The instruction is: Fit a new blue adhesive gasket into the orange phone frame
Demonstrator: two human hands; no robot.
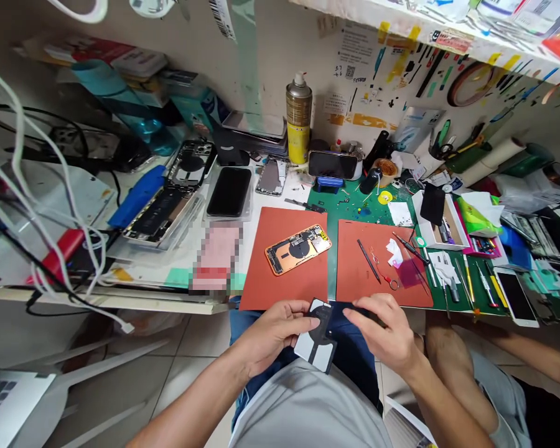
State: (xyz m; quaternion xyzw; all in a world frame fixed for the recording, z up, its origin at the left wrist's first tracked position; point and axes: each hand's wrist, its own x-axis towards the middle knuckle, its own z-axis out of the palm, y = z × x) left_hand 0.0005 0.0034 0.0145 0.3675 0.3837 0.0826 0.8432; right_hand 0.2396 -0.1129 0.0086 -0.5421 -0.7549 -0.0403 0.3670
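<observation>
My left hand (287, 330) pinches a flat black-and-white phone part (320, 348) with a round dark area, holding it over my lap below the bench edge. Just to its right is my right hand (385, 326), thumb and forefinger curled close together. Something dark shows along its fingers, too unclear to name. Beyond both hands, an orange-framed phone housing (287, 254) lies open on the left reddish-brown mat (280, 292), its inner parts showing. On the right mat (350, 283) lie a dark slim tool (368, 260) and small white scraps (394, 252).
Phones and opened housings (161, 214) lie along the left. A spray can (298, 121) stands at the back beside a propped phone (332, 165). Screwdrivers (486, 285) and a white box (436, 227) are at right. Another person's leg (462, 367) is close on my right. White cables (23, 162) hang left.
</observation>
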